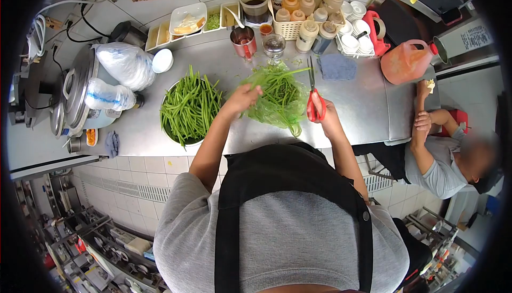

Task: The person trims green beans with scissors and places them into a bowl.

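In the middle of the steel counter, a thin green plastic bag (276,109) lies with green bean trimmings (282,87) in and on it. My left hand (244,99) is at the left side of the bag, its fingers bent together; whatever they hold is too small to make out. In my right hand (326,116) are red-handled scissors (316,107), blades pointing away from me and slightly apart, just right of the bag. A round metal bowl heaped with long green beans (191,107) stands left of my left hand.
Behind the bag stand a red metal cup (244,42), a glass jar (274,46) and a basket of bottles (288,28). A blue cloth (337,67) and a reddish jug (405,62) are to the right. Another person (434,167) sits at the counter's right end. Wrapped bags (125,64) are left.
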The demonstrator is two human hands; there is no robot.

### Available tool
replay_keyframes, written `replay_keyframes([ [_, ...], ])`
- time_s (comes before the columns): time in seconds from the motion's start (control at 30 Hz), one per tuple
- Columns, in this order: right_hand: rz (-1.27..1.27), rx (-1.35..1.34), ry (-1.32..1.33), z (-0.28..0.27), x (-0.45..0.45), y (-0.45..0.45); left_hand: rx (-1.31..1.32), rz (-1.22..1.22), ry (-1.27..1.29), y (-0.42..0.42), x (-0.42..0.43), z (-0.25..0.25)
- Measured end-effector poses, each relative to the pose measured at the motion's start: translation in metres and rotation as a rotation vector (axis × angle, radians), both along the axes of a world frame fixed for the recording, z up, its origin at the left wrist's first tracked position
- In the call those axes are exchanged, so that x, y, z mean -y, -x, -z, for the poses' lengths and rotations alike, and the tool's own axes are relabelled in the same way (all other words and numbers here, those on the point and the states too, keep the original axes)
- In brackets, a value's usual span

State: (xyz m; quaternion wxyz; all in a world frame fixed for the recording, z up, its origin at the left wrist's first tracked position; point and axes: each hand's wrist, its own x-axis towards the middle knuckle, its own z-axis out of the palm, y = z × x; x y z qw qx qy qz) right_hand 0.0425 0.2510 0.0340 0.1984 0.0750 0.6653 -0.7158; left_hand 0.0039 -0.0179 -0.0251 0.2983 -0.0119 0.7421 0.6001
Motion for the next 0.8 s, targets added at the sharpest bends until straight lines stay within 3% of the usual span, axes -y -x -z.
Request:
replay_keyframes([
  [0.07,-0.019,-0.019,-0.028,0.001,-0.005,0.001,-0.135,-0.310,-0.153,0.006,0.003,0.006],
  [0.17,-0.178,0.058,-0.042,0.008,-0.002,-0.004,-0.242,-0.420,-0.210,0.017,-0.015,0.004],
  [0.27,-0.223,0.104,-0.088,0.014,0.018,-0.011,-0.256,-0.316,-0.133,0.021,-0.039,0.009],
  [0.3,-0.217,0.114,-0.119,0.018,0.023,-0.011,-0.077,-0.351,-0.279,0.019,-0.049,0.005],
  [0.4,-0.183,0.099,-0.188,0.028,0.031,-0.009,0.077,-0.184,-0.199,0.020,-0.056,0.006],
  [0.47,-0.172,0.087,-0.242,0.033,0.029,-0.008,0.108,-0.219,-0.169,0.021,-0.058,0.008],
  [0.57,-0.136,0.089,-0.260,0.035,0.022,-0.010,0.080,-0.233,-0.109,0.023,-0.054,0.009],
  [0.63,-0.108,-0.004,-0.208,0.035,0.019,-0.013,-0.066,-0.226,-0.020,0.024,-0.050,0.006],
  [0.77,-0.165,0.087,-0.158,0.019,0.020,-0.016,-0.254,-0.226,0.121,0.025,-0.048,0.014],
  [0.8,-0.230,0.083,-0.265,0.020,0.020,-0.015,-0.268,-0.212,0.139,0.025,-0.048,0.016],
])
